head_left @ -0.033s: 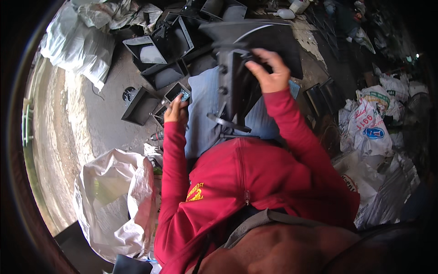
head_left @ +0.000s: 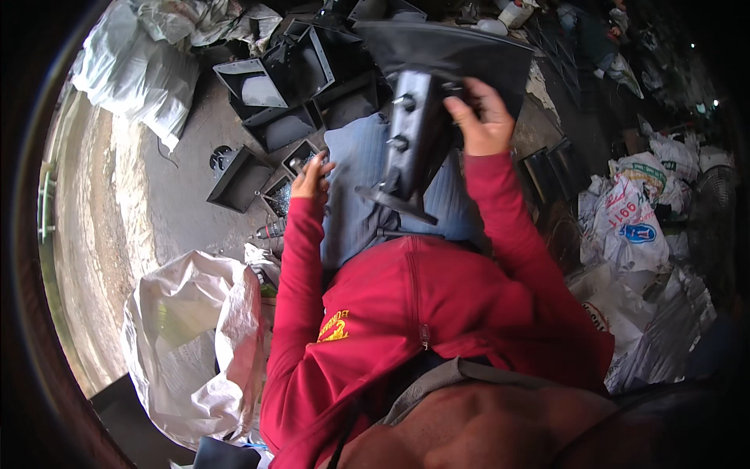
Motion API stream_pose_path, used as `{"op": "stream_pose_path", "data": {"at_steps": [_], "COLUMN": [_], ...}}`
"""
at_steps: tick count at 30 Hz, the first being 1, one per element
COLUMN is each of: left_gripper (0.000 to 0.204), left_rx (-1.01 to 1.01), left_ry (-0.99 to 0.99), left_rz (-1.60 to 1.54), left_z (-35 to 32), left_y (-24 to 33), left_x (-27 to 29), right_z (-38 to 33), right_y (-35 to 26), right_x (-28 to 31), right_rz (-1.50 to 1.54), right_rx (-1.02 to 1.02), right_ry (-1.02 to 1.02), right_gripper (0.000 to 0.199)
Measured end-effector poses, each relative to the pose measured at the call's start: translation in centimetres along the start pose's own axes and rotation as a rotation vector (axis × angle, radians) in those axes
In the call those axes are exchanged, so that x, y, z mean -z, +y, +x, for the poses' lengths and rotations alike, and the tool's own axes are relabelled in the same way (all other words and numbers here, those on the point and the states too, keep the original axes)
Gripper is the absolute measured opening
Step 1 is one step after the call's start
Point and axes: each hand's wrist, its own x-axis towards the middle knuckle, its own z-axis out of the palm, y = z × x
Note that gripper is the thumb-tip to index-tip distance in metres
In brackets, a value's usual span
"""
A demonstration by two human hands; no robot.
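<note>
My right hand grips a black metal bracket at its far right side, thumb and fingers curled by a dark bolt. The bracket is a long post with bolts along its face, a wide flat plate at the far end and a narrow foot at the near end. It stands tilted over my jeans-covered lap. My left hand is closed beside the lap, fingertips together; whatever they pinch is too small to make out. Just beyond and beside it are small open boxes of loose hardware.
Dark open metal boxes are piled at the far left. A power drill lies left of my left forearm. An open white sack stands at the near left, and printed sacks lie at the right.
The bracket has swung to the right and turned, showing more of its bolted face, with my right hand moving right along with it. My left hand has shifted slightly right, away from the small boxes.
</note>
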Motion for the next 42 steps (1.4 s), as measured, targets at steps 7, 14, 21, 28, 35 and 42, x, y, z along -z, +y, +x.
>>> {"op": "stream_pose_path", "data": {"at_steps": [7, 14, 21, 28, 35, 42], "left_gripper": [0.092, 0.072, 0.052, 0.046, 0.048, 0.069], "left_rx": [0.069, -0.865, -0.684, -0.706, -0.763, -0.660], "left_ry": [-0.197, -0.284, -0.286, -0.442, -0.424, -0.388], "left_rz": [-0.533, -0.049, 0.010, 0.058, 0.128, 0.180], "left_z": [5.9, 9.4, 8.2, 9.1, 8.5, 6.9], "left_y": [0.8, 1.5, 1.7, 2.9, 2.4, 3.0], "left_x": [-11.3, -3.5, -2.0, -3.7, -2.1, -3.3], "right_z": [-0.8, -6.4, -6.1, -3.5, -5.2, -6.3], "right_y": [18.7, 15.8, 14.0, 4.4, 6.5, 5.7], "right_x": [9.9, 4.4, 8.7, 2.0, -1.3, -1.2], "right_rz": [-0.247, 0.095, -0.193, -0.835, -0.964, -1.049], "right_rx": [0.174, -0.346, -0.724, 0.450, 0.464, 0.349], "right_ry": [-0.337, -0.352, -0.823, -0.399, -0.288, -0.341], "right_gripper": [0.027, 0.023, 0.023, 0.044, 0.038, 0.037]}}
